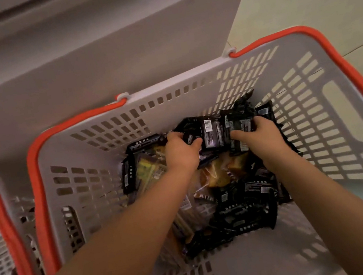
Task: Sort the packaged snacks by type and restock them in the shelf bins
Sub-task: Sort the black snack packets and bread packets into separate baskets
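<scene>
Two forearms are reaching down into the basket (349, 132). Loose black packets (245, 215) and yellow cakes (218, 174) are lying nearest. Farther in, the left hand (182, 153) and right hand (260, 138) are each curling a grip round one bunch of black snack bars (222, 127). Sorting step, seemingly gathering one type; next move calls for lifting the bunch clear toward a shelf bin.

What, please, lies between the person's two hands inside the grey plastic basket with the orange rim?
In the head view, black snack packets with white barcode labels span the gap between the left hand and the right hand; both grip that bunch inside the grey plastic basket.
</scene>
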`<action>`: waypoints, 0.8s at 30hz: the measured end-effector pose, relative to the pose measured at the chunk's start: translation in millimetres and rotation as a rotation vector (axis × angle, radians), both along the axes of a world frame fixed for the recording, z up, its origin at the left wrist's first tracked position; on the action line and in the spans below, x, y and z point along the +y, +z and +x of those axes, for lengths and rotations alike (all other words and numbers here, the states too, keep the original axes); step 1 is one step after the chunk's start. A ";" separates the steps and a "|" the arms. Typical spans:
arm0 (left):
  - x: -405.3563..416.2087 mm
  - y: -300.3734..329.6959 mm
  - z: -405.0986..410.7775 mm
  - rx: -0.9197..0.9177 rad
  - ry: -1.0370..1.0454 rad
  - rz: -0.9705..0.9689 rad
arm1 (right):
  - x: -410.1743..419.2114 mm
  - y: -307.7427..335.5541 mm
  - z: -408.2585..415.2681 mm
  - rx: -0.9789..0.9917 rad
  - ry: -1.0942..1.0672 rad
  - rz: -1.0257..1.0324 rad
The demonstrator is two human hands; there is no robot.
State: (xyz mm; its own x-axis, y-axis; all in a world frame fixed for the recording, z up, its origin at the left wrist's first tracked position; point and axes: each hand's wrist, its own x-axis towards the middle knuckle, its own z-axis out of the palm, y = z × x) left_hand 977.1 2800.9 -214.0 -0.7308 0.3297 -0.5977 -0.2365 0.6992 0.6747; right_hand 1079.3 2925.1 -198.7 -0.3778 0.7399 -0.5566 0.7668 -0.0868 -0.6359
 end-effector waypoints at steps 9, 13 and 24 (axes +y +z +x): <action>14.3 -7.6 4.2 -0.020 -0.031 -0.081 | 21.9 35.6 44.7 -0.293 0.610 0.148; 12.0 -8.1 11.3 0.053 0.010 -0.013 | 22.4 23.0 52.1 -0.318 1.004 0.243; -19.2 11.1 1.0 0.302 -0.147 0.186 | 12.2 -15.5 60.2 -0.316 1.251 0.476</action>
State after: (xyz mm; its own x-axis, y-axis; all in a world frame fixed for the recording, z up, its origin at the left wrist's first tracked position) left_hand 978.1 2781.8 -202.8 -0.8015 0.5268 -0.2830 0.0858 0.5696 0.8174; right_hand 1139.5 2937.3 -214.2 -0.8333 0.1453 -0.5334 0.2884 0.9374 -0.1952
